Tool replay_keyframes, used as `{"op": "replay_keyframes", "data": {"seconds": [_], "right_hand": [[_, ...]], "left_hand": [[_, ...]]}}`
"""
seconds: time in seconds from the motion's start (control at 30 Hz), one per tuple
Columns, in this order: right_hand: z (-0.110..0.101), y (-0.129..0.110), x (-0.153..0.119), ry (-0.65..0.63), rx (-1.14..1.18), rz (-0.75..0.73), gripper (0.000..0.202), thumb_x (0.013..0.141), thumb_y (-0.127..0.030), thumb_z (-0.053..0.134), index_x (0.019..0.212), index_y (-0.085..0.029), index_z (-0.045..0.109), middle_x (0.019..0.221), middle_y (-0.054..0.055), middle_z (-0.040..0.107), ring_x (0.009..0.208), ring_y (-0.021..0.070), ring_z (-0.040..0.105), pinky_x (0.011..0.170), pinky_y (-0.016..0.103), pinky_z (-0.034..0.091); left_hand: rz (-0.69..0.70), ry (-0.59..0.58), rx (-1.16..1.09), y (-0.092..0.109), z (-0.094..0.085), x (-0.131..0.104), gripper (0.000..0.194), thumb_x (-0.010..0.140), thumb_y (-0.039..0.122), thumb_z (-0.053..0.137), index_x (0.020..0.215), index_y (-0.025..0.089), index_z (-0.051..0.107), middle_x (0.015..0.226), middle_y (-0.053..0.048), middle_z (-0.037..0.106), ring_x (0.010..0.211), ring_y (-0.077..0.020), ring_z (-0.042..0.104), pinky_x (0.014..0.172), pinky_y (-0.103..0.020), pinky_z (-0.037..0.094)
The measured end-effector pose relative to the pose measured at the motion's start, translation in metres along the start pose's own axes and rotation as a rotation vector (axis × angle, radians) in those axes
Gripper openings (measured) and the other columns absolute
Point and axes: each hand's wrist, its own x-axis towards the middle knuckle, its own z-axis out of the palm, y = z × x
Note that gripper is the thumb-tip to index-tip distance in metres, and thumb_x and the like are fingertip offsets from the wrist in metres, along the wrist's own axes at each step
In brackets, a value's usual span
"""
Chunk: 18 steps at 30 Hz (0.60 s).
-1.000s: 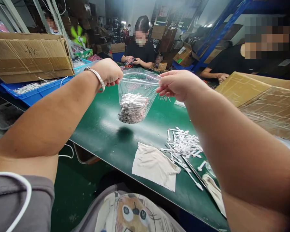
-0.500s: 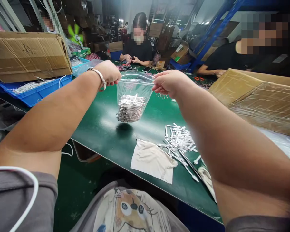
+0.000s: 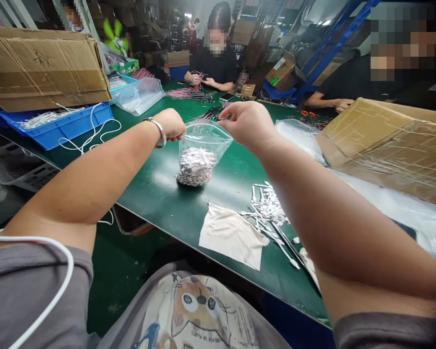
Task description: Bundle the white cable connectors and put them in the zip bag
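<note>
A clear zip bag (image 3: 196,165), its lower part full of small white and grey pieces, stands upright on the green table. At the left end of its mouth, my left hand (image 3: 170,126) is closed on the rim. The thumb and forefinger of my right hand (image 3: 245,123) are pinched at the far rim, near the right corner, which hangs loose below them. Nearer to me lies a white cloth (image 3: 232,235). White connector pieces (image 3: 271,203) are piled right of the cloth, with a dark thin tool (image 3: 287,242) beside them.
Left are a blue tray (image 3: 72,128) with white cables, a cardboard box (image 3: 43,68) and a plastic bag (image 3: 140,94). At the right is a wrapped carton (image 3: 388,145). Pink wires (image 3: 189,94) lie toward a person across the table; another person sits at the right.
The bag has come down onto the table. My right hand has moved from the right corner toward the left along the mouth, and that corner has dropped. The view has shifted slightly.
</note>
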Motion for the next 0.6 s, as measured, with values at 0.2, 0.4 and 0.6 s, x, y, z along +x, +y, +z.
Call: {"op": "replay_keyframes", "data": {"seconds": [0.2,0.4,0.6], "right_hand": [[0.024,-0.041,0.023,-0.389,-0.182,0.034,0.015,0.067,0.003,0.062,0.068,-0.012,0.065,0.081,0.002,0.067,0.094,0.0195,0.061,0.083,0.032,0.045],[0.051,-0.038,0.027,-0.431,-0.022,0.324,0.018,0.073,0.002,0.057,0.058,-0.008,0.058,0.087,0.001,0.066,0.098,0.0182,0.06,0.085,0.036,0.043],[0.062,-0.028,0.028,-0.507,-0.127,0.207,0.031,0.058,0.014,0.064,0.045,-0.01,0.05,0.07,0.001,0.063,0.111,0.0246,0.052,0.101,0.041,0.03]], "left_hand": [[0.053,-0.012,0.034,0.001,0.0,-0.01,0.009,0.068,0.022,0.06,0.071,0.013,0.059,0.061,-0.004,0.056,0.058,-0.015,0.055,0.053,-0.025,0.036],[0.049,-0.04,-0.007,0.0,-0.002,-0.015,0.043,0.068,0.026,0.062,0.109,0.015,0.055,0.069,-0.004,0.061,0.064,-0.0178,0.059,0.056,-0.024,0.037],[0.114,-0.031,0.0,0.005,-0.007,-0.023,0.047,0.077,0.023,0.054,0.122,0.011,0.045,0.076,-0.005,0.061,0.07,-0.0161,0.06,0.06,-0.022,0.035]]}}
